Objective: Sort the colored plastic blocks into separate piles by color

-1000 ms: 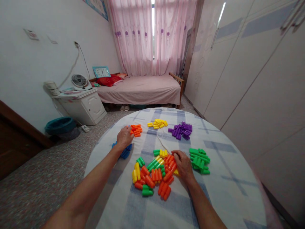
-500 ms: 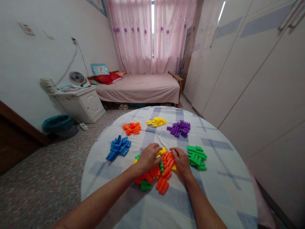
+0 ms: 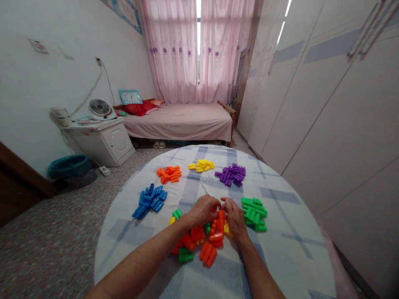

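From my end, far left on the table point(image 3: 274, 253), there's the blue pile point(image 3: 151, 200), loose pieces in a cluster of their own, presumably kept apart so the colours don't mingle. Next along, farther back, the orange pile point(image 3: 170, 174) sits with bare surface around it; same logic, I'd guess. Now the mixed heap point(image 3: 198, 234), orange, green and yellow together, in front of me, where both sides can reach it easily. Farther back, the yellow pile point(image 3: 203, 165) lies by itself. And here's my left grip point(image 3: 204, 209), bent over the heap, fingers curled; they hide what's under them, so I can't say whether they're grasping anything. Between the two sides, a long orange piece point(image 3: 221, 220) points away from me. Purple pile point(image 3: 231, 174) at the back, well clear of my arms. My right grip point(image 3: 234, 216) flanks the heap, fingers bent inward, maybe to steady it; whether it's clasping a piece, I can't make out. Last, the green pile point(image 3: 254, 214), just beside that grip, handily close.
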Available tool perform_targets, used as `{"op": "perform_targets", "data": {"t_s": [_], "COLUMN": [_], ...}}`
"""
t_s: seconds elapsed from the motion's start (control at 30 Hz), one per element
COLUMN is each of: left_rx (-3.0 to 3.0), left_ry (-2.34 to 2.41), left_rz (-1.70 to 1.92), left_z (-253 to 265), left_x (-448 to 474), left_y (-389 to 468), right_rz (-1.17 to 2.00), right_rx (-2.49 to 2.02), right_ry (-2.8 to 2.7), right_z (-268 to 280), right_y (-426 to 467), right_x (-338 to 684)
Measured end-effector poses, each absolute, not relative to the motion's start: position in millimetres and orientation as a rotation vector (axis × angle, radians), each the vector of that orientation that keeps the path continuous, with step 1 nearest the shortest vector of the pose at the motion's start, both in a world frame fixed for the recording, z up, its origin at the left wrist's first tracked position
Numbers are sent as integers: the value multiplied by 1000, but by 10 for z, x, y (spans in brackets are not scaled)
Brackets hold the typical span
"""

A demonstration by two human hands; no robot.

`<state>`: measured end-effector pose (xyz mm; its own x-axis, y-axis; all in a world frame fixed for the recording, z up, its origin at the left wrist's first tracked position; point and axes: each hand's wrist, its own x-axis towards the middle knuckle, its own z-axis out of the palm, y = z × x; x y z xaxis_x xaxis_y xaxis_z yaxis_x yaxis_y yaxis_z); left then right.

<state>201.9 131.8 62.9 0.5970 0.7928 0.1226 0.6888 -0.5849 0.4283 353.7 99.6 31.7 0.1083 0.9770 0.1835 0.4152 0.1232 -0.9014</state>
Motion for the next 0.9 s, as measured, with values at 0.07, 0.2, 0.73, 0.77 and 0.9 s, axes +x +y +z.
{"op": "perform_targets", "data": {"t_s": [0.07,0.2,0.73,0.77,0.9], "left_rx": [2442,2332,1825,1771,1622], "left_ry": [1195,1193,1083,1072,1101], "left_rz": [489,648,1011,1020,1074], "left_z": [605,608,726,723,690], "left_x": [2002,1949,1928,1938,1985], "left_y": [1318,1312,1335,1351,1411], "right_rz": [756,782,753,749,742], "right_rx": [-1434,-1421,-1411,-1413,-1414], "right_ry": [-1454,-1423,-1490,-1491,-1493], "right_z": [312,273,222,226,248], "right_y": [993,1003,1018,1016,1009], "right_x": [3535,3542,3556,3555,3550]}}
